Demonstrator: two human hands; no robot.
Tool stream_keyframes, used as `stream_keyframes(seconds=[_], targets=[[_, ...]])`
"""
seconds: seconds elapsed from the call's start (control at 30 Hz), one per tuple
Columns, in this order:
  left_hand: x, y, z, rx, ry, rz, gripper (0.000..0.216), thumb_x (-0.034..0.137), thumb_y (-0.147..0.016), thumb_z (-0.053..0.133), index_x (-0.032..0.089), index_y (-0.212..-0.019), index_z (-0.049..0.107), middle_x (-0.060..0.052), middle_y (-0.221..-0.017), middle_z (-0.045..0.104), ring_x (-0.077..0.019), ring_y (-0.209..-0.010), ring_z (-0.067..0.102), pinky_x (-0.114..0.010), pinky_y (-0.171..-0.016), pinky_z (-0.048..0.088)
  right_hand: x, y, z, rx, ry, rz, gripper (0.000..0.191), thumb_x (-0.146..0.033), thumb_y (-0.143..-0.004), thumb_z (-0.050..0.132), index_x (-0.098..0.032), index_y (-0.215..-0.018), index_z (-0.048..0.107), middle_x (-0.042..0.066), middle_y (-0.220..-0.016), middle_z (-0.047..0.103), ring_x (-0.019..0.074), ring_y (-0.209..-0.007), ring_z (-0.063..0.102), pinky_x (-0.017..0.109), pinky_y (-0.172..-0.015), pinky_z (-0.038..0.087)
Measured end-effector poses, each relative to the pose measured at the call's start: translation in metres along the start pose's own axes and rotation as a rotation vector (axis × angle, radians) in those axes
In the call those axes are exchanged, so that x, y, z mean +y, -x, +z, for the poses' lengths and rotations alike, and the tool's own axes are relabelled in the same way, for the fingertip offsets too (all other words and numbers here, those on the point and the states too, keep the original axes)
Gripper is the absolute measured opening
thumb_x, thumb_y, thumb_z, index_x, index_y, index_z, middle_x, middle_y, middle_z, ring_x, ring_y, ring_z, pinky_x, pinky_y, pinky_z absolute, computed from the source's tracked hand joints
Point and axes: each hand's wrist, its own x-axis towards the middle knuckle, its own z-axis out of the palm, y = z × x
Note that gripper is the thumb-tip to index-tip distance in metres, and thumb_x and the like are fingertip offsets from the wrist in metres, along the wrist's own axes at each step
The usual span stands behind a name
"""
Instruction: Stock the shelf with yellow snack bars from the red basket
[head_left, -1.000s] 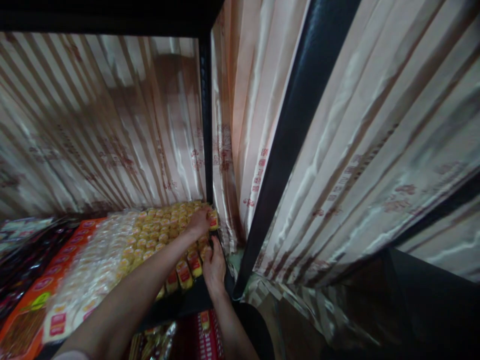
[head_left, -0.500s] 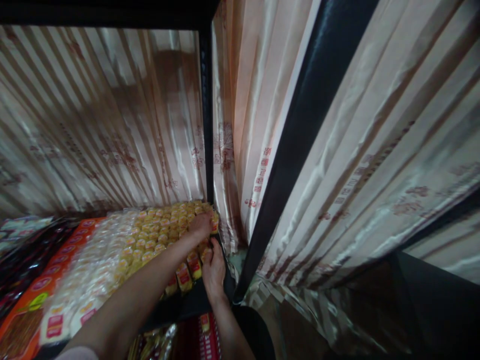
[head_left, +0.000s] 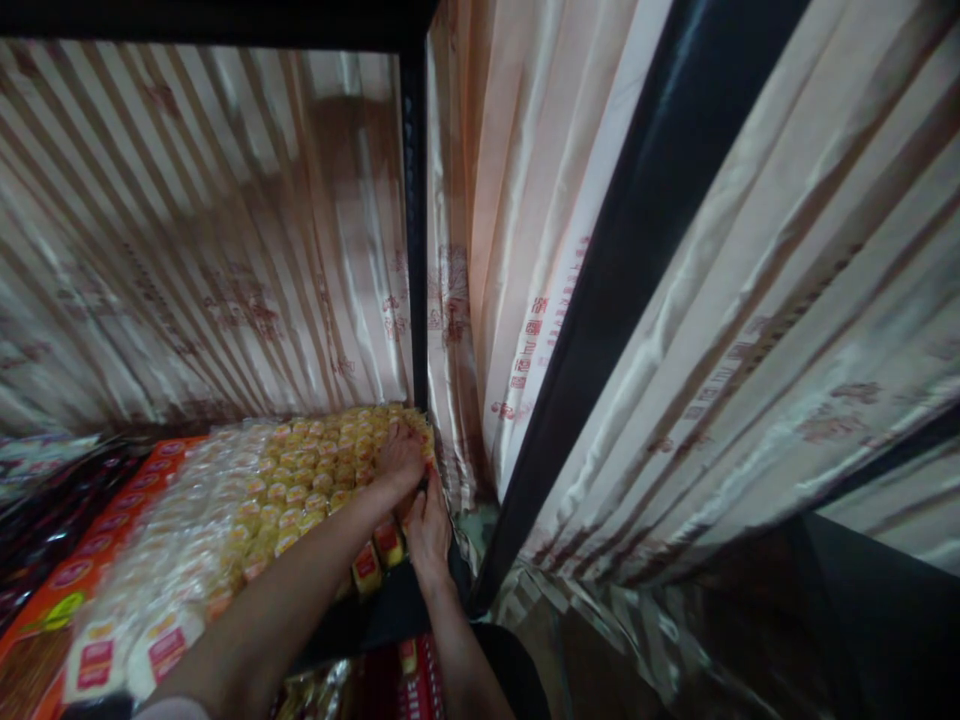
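Note:
Rows of small yellow wrapped packets (head_left: 315,465) with red labels stand tightly together on a dark shelf (head_left: 375,622). My left hand (head_left: 403,455) reaches over the rows to their right end, with its fingers curled down onto a packet there. Just below and in front, my right hand (head_left: 430,538) is closed around a yellow packet at the front right corner, thumb uppermost. The two hands almost touch. Fingertips of both are partly hidden among the wrappers, and the image is dim. My left forearm covers part of the front rows.
White wrapped packets (head_left: 169,560) and an orange package (head_left: 64,595) lie to the left, with dark shiny packages (head_left: 45,520) beyond. A black post (head_left: 600,290) slants down at the right. Pleated, printed curtains (head_left: 187,230) hang behind. Red packaging (head_left: 420,680) shows below the shelf.
My left hand has shifted slightly left and down from the corner packet, closer to my right hand. The right hand has moved up a little. The view has shifted slightly.

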Motion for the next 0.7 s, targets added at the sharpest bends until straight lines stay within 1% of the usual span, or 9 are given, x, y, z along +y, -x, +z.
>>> stream_keyframes(seconds=[0.1,0.23,0.33,0.4,0.53,0.63,0.7], targets=[[0.0,-0.002,0.003,-0.009,-0.016,-0.021,0.027,0.017,-0.081,0.045,0.012,-0.1,0.064,-0.013,-0.109,0.057,-0.0243,-0.113,0.044,-0.032,-0.094,0.037,0.0,-0.004,0.0,-0.036,-0.024,0.021,0.057,-0.03,-0.086,0.025,-0.002,-0.133,0.04,0.017,-0.137,0.042,0.0228,-0.129,0.038,0.041,-0.109,0.027],[-0.004,-0.003,0.008,0.009,0.008,-0.028,0.03,0.019,-0.081,0.047,0.016,-0.108,0.059,-0.01,-0.114,0.056,-0.0228,-0.115,0.042,-0.033,-0.097,0.035,-0.003,-0.006,-0.001,-0.077,-0.06,0.064,0.06,-0.037,-0.088,0.023,-0.002,-0.135,0.038,0.016,-0.14,0.039,0.022,-0.131,0.035,0.039,-0.11,0.024],[-0.006,-0.002,0.009,0.021,0.018,-0.023,0.031,0.019,-0.081,0.046,0.017,-0.11,0.056,-0.009,-0.113,0.055,-0.0215,-0.114,0.042,-0.032,-0.097,0.035,-0.004,-0.008,0.0,-0.1,-0.086,0.104,0.062,-0.04,-0.089,0.021,-0.002,-0.136,0.035,0.015,-0.141,0.037,0.0212,-0.132,0.033,0.038,-0.111,0.022],[-0.006,-0.002,0.008,0.013,0.01,-0.022,0.031,0.018,-0.082,0.044,0.018,-0.111,0.056,-0.008,-0.112,0.055,-0.0213,-0.113,0.043,-0.032,-0.097,0.035,-0.003,-0.01,0.001,-0.108,-0.102,0.118,0.062,-0.041,-0.09,0.02,-0.003,-0.136,0.035,0.015,-0.142,0.035,0.021,-0.132,0.032,0.037,-0.11,0.023],[-0.005,-0.002,0.006,-0.007,0.024,-0.02,0.031,0.019,-0.085,0.041,0.021,-0.11,0.058,-0.008,-0.11,0.055,-0.0216,-0.113,0.043,-0.032,-0.095,0.037,0.003,-0.011,0.006,-0.094,-0.109,0.118,0.061,-0.042,-0.09,0.02,-0.003,-0.133,0.04,0.016,-0.14,0.039,0.022,-0.13,0.036,0.038,-0.108,0.027],[-0.005,-0.003,0.005,-0.002,0.024,-0.025,0.03,0.018,-0.085,0.039,0.018,-0.106,0.061,-0.01,-0.11,0.055,-0.0221,-0.113,0.043,-0.032,-0.095,0.037,0.008,-0.012,0.009,-0.058,-0.113,0.098,0.061,-0.044,-0.091,0.02,-0.006,-0.131,0.045,0.015,-0.137,0.044,0.0216,-0.129,0.039,0.038,-0.108,0.028],[-0.005,-0.003,0.005,0.01,0.028,-0.029,0.031,0.017,-0.085,0.038,0.016,-0.107,0.061,-0.011,-0.11,0.055,-0.0223,-0.113,0.042,-0.032,-0.096,0.036,0.009,-0.012,0.009,-0.043,-0.117,0.086,0.061,-0.045,-0.091,0.02,-0.007,-0.13,0.046,0.014,-0.136,0.045,0.0215,-0.129,0.039,0.038,-0.109,0.027]])
